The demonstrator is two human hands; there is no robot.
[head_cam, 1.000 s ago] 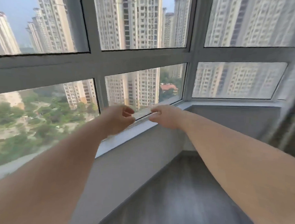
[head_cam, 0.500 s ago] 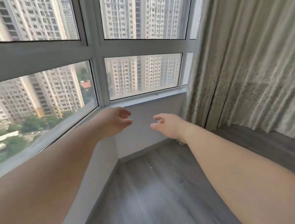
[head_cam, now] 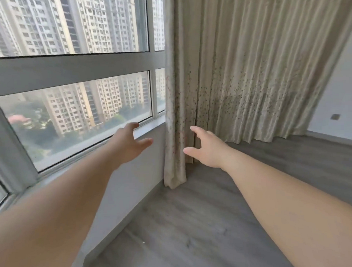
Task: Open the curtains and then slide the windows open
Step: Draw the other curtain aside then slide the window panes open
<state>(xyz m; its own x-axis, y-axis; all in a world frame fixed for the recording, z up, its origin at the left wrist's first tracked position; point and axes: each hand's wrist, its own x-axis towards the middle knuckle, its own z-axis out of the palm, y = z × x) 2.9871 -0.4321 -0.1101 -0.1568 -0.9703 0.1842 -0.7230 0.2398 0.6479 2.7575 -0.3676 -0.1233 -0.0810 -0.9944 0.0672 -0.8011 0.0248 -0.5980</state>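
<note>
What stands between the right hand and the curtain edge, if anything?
Nothing visible does. The right hand is open and empty, with only air between its fingers and the hanging edge of the curtain just to its left. The left hand is also open, in front of the wall below the window sill.

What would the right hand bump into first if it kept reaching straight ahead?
Most likely the curtain: the right hand, open, points at its hanging folds just ahead. Depth is unclear, so whether it already touches cannot be told.
</note>
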